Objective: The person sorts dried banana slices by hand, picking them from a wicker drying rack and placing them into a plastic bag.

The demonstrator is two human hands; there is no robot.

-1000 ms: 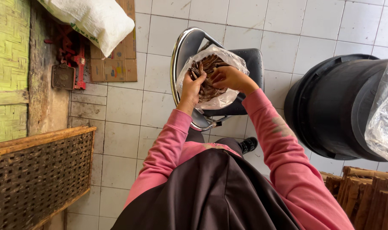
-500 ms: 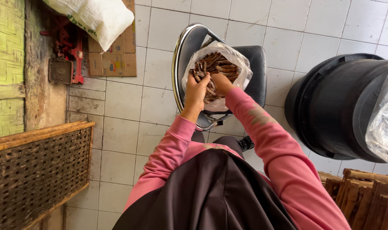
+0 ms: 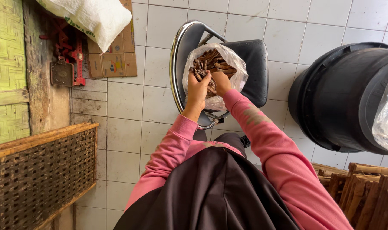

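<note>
Both hands have drawn closer together: left hand [image 3: 199,87] and right hand [image 3: 221,82] grip brown sticks [image 3: 211,64] inside the clear bag [image 3: 236,70] on the chair [image 3: 255,64].

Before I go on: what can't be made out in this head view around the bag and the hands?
- Fingertips of left hand and right hand: buried among the brown sticks, grip unclear.
- Bottom of the clear plastic bag: hidden behind both hands.
- Chair seat: mostly covered by the bag.
- Black bin: cut off by the right edge; inside not visible.
</note>
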